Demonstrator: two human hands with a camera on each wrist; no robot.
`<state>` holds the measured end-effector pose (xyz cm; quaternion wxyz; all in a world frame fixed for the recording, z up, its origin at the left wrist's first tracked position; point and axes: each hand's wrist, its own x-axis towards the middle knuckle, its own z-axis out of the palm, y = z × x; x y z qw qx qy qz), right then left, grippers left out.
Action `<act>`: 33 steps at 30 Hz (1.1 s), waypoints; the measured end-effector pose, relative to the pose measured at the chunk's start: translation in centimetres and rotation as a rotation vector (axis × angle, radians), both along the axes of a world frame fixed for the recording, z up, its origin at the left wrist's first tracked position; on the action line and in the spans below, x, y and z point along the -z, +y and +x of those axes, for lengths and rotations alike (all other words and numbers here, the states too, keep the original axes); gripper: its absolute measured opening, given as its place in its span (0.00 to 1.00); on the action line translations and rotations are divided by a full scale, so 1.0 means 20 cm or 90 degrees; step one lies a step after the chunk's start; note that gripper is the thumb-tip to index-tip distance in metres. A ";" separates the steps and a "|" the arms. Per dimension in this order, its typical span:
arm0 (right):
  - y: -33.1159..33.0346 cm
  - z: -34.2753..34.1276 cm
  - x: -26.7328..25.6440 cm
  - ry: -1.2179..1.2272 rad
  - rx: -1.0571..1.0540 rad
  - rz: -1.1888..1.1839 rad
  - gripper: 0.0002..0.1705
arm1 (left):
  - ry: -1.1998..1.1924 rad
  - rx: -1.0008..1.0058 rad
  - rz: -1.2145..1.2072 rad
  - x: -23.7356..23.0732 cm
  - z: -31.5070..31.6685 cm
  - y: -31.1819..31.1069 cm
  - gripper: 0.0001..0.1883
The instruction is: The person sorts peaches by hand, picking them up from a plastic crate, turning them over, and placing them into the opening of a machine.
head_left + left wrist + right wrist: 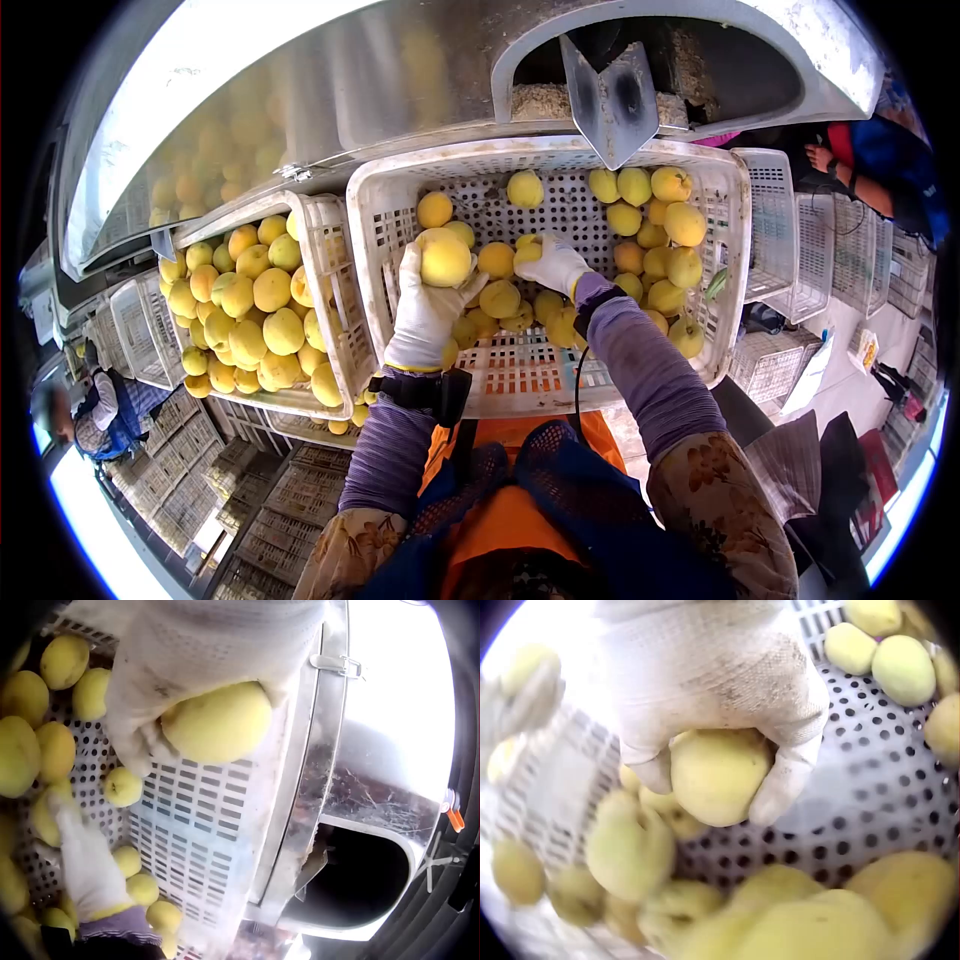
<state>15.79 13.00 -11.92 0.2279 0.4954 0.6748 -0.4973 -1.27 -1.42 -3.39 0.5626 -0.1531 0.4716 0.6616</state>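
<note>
My left hand (422, 318), in a white glove, holds a large yellow peach (443, 257) over the left side of a white perforated crate (470, 385). The left wrist view shows the fingers curled along that peach (219, 724). Toward the middle of the crate, my gloved right hand (556, 268) grips a smaller yellow peach. From the right wrist, this peach (720, 776) sits between thumb and fingers, above the holed crate floor (855, 791). Loose peaches lie around both hands, among them an orange-tinged one (496, 260) between them. More peaches (684, 225) are grouped along the crate's right side.
At the left, a second crate (320, 235) is heaped with peaches. A metal machine (400, 85) with a V-shaped chute (612, 100) borders the crate's far side. Stacked crates (770, 220) stand at the right. Another person's arm (850, 178) shows at the upper right.
</note>
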 end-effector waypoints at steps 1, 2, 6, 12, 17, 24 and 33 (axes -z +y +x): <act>-0.02 0.06 -0.04 0.199 0.153 -0.007 0.44 | -0.035 -0.009 0.025 -0.02 0.00 0.01 0.40; -0.01 0.07 -0.24 0.357 0.238 -0.057 0.38 | -0.112 -0.007 0.060 0.03 -0.02 -0.01 0.45; -0.11 0.11 -0.69 0.607 0.353 -0.076 0.41 | -0.156 0.073 0.239 -0.26 0.13 0.11 0.51; -0.04 0.09 -1.20 0.551 0.183 0.452 0.46 | -0.004 0.139 0.303 -0.66 0.14 0.31 0.48; 0.24 -0.05 -1.25 0.516 0.239 0.745 0.44 | 0.104 0.112 0.332 -0.84 0.13 0.53 0.46; 0.54 -0.21 -0.88 0.341 0.198 0.909 0.41 | 0.086 0.220 0.250 -0.68 0.10 0.40 0.41; 0.30 -0.09 -1.22 0.608 0.278 0.782 0.51 | 0.041 0.111 0.396 -0.69 0.12 0.52 0.28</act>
